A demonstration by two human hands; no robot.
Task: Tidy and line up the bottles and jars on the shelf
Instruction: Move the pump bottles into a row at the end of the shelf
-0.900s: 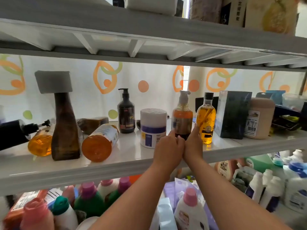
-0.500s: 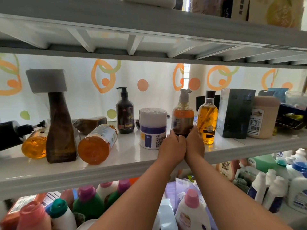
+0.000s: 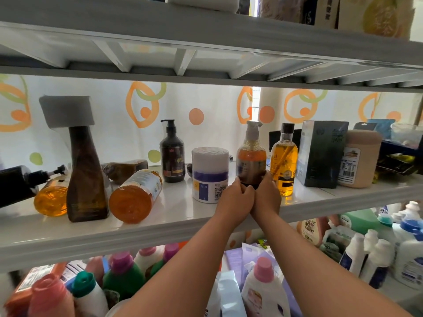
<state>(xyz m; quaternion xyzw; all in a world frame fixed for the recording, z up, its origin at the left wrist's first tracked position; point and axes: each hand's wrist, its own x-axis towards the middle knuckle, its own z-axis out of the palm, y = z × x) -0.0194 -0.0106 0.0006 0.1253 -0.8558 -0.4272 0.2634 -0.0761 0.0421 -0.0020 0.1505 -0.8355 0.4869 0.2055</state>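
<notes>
My left hand (image 3: 235, 199) and my right hand (image 3: 266, 195) grip the base of an amber pump bottle (image 3: 251, 154), which stands upright on the white middle shelf (image 3: 183, 216). A white jar with a purple band (image 3: 210, 175) stands just left of it, a yellow oil bottle with a dark cap (image 3: 283, 160) just right. Further left stands a dark pump bottle (image 3: 172, 154). An orange bottle (image 3: 135, 195) lies on its side, beside a tall brown bottle with a grey cap (image 3: 85, 175), a toppled amber bottle (image 3: 51, 195) and a toppled black pump bottle (image 3: 16, 184).
A dark box (image 3: 322, 154) and a beige jar (image 3: 359, 159) stand at the right of the shelf. An upper shelf (image 3: 206, 37) hangs close overhead. Below, several detergent bottles (image 3: 263, 291) crowd the lower level. A patterned curtain backs the shelf.
My two hands have slid up from the shelf's front edge and closed round the base of the amber pump bottle. The bottles stand where they were.
</notes>
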